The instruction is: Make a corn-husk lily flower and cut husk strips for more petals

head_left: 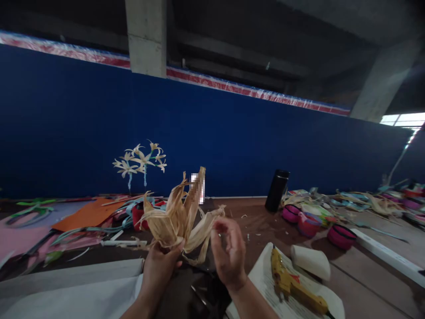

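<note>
Dry corn husks [166, 223] are held above the worktop [260, 226], a little left of its middle, between the front and back edges. On the left, a white sheet [69, 294] covers the near left corner. Behind it lie an orange sheet [88, 214] and pale blue strands [83, 234], crowded toward the back edge, where pale flowers [141, 159] rise on blue stems before the blue wall [215, 128].

The left hand [162, 266] pinches the husks at their gathered base, thumb and fingers pressed together; I think this low hold leaves the leaves free to spread upward. The husks partly hide a red object [137, 217] behind them. The right hand [229, 250] is curled beside the rightmost leaf; I cannot tell if its fingertips pinch it or only come near. Between the wrists, a dark thing at the front edge is too unclear to name.

Further right, a yellow glue gun [288, 281] lies on a printed page [265, 261], perhaps to protect the worktop, and with a white roll [310, 262] it crowds the space beside the right forearm. A black bottle [277, 190] stands toward the back edge, then pink cups [341, 237] and a long white bar [392, 254] toward the right edge.
</note>
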`<state>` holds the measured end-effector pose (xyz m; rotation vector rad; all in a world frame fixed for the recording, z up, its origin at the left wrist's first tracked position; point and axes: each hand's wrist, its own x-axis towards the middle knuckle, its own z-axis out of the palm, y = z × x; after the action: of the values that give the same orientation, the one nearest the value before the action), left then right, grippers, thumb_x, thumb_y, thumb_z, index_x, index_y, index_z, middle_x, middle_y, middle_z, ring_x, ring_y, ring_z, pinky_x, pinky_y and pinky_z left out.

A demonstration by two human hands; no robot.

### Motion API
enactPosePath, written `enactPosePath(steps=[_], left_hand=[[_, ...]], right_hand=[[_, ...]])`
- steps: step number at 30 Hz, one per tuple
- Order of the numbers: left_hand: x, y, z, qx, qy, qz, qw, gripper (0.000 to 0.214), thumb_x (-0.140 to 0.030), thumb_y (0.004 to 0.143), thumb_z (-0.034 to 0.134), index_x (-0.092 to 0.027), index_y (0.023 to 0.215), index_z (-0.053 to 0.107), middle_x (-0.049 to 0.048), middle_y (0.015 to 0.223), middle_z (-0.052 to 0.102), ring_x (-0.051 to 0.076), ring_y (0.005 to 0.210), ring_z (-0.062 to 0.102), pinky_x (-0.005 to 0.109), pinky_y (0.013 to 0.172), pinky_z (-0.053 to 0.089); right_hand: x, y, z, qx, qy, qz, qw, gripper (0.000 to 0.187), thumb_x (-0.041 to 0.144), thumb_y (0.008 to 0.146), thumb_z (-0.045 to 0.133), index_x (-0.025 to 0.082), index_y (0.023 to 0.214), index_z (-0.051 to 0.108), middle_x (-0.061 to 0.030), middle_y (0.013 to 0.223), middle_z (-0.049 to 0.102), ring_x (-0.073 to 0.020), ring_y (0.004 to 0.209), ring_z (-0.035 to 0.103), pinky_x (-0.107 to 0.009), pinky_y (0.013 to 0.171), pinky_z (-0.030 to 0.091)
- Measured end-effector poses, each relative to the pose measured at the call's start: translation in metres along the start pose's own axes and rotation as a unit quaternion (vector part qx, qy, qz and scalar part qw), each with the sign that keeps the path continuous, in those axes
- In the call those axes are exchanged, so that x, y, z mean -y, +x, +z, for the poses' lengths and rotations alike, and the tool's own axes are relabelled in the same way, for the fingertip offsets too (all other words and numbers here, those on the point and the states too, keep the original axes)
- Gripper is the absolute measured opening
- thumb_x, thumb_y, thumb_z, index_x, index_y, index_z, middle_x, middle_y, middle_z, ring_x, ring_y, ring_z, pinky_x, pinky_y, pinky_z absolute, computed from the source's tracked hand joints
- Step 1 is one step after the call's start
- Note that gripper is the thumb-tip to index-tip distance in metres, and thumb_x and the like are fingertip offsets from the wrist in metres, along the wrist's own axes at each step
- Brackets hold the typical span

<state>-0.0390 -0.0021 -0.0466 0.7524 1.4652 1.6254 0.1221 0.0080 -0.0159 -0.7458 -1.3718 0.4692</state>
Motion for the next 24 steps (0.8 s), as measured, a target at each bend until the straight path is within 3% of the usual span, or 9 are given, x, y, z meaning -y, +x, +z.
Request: enactPosePath(steps=[2,4,6,8,10,16,21,24], left_hand=[[-0.001,-0.004,0.002,0.016,0.059,0.013,0.998,0.035,-0.029,0.050,0.080,-0.016,0.079,0.065,0.0089,0.076,0.071,0.026,0.066,0.067,0.027,0.043,0.051],[-0.004,-0.008,0.003,0.035,0.074,0.034,0.996,0.035,-0.029,0.051,0.080,-0.018,0.080,0.064,0.0074,0.072,0.072,0.025,0.062,0.067,0.026,0.044,0.050],[-0.007,-0.011,0.005,0.052,0.060,0.053,0.995,0.035,-0.027,0.051,0.080,-0.019,0.081,0.065,0.0060,0.071,0.073,0.024,0.062,0.067,0.025,0.050,0.051],[-0.007,-0.012,0.005,0.056,0.046,0.046,0.996,0.035,-0.026,0.050,0.081,-0.019,0.082,0.066,0.0059,0.074,0.073,0.025,0.068,0.068,0.026,0.055,0.052],[-0.004,-0.010,0.004,0.073,0.036,0.011,0.997,0.035,-0.029,0.052,0.080,-0.019,0.083,0.066,0.0075,0.080,0.074,0.026,0.074,0.069,0.029,0.057,0.054],[0.009,-0.002,-0.001,0.096,-0.088,-0.091,0.987,0.040,-0.033,0.056,0.080,-0.018,0.090,0.066,0.0086,0.094,0.072,0.026,0.084,0.067,0.031,0.059,0.055],[0.003,-0.006,-0.002,0.133,-0.124,-0.096,0.979,0.039,-0.034,0.058,0.078,-0.016,0.091,0.068,0.0063,0.090,0.073,0.023,0.080,0.068,0.028,0.060,0.055],[0.004,-0.005,-0.001,0.113,-0.131,-0.097,0.980,0.037,-0.031,0.054,0.081,-0.015,0.085,0.068,0.0051,0.087,0.073,0.021,0.076,0.068,0.026,0.058,0.055]], right_hand=[[-0.001,-0.002,0.009,0.051,0.040,0.068,0.996,0.036,0.024,0.076,0.063,0.021,0.112,0.056,-0.0083,0.106,0.061,-0.0208,0.093,0.059,-0.031,0.080,0.047],[-0.010,-0.001,0.019,0.055,0.087,0.172,0.980,0.045,0.027,0.071,0.068,0.022,0.114,0.056,-0.0062,0.103,0.064,-0.0202,0.088,0.061,-0.029,0.075,0.049],[-0.024,0.002,0.025,0.078,0.135,0.278,0.948,0.033,0.030,0.066,0.072,0.019,0.097,0.064,-0.0028,0.083,0.068,-0.0192,0.075,0.063,-0.028,0.067,0.049],[-0.037,0.005,0.026,0.081,0.153,0.336,0.926,0.021,0.035,0.064,0.071,0.018,0.076,0.067,-0.0013,0.064,0.066,-0.0191,0.061,0.062,-0.028,0.057,0.048],[-0.043,0.006,0.023,0.068,0.160,0.370,0.912,0.020,0.038,0.064,0.069,0.018,0.066,0.065,-0.0010,0.056,0.064,-0.0187,0.053,0.061,-0.028,0.050,0.046],[-0.035,0.008,0.017,0.045,0.211,0.444,0.870,0.015,0.032,0.060,0.066,0.018,0.067,0.062,-0.0011,0.053,0.065,-0.0168,0.046,0.060,-0.024,0.040,0.042],[-0.030,0.012,0.014,0.032,0.248,0.468,0.848,0.014,0.026,0.058,0.063,0.018,0.069,0.059,-0.0015,0.056,0.066,-0.0169,0.051,0.062,-0.025,0.042,0.046],[-0.030,0.011,0.013,0.033,0.248,0.476,0.843,0.017,0.024,0.057,0.062,0.018,0.073,0.058,-0.0010,0.058,0.066,-0.0157,0.050,0.062,-0.024,0.043,0.047]])
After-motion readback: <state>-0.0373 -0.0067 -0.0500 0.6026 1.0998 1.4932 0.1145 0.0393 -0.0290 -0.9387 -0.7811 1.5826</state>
